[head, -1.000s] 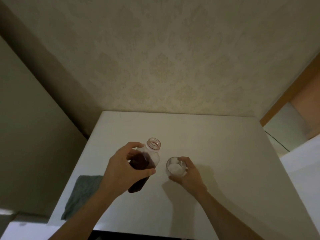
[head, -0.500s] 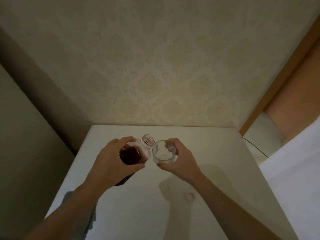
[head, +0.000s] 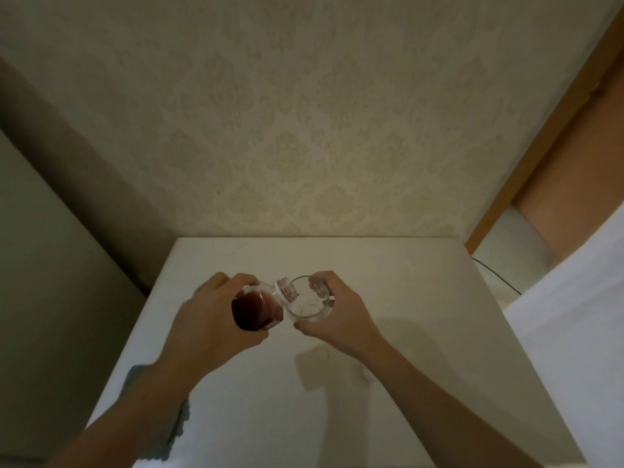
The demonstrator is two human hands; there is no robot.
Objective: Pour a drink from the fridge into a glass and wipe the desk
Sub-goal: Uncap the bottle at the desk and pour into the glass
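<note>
My left hand (head: 216,327) grips an uncapped clear bottle (head: 260,307) of dark red drink, tilted to the right so its threaded neck meets the rim of the glass. My right hand (head: 341,315) holds a clear, empty-looking glass (head: 309,298) above the white desk (head: 388,282), tipped toward the bottle. No liquid shows in the neck or the glass. A grey-green cloth (head: 169,430) lies at the desk's left front edge, partly hidden by my left forearm.
A small pale round object, perhaps the bottle cap (head: 366,373), sits on the desk beside my right forearm. Patterned wallpaper backs the desk. A dark gap runs along the left side. A white surface (head: 574,332) and a black cable (head: 496,278) lie at the right.
The glass has been lifted off the desk and brought up to the bottle. The bottle has tipped further right until its neck reaches the glass rim.
</note>
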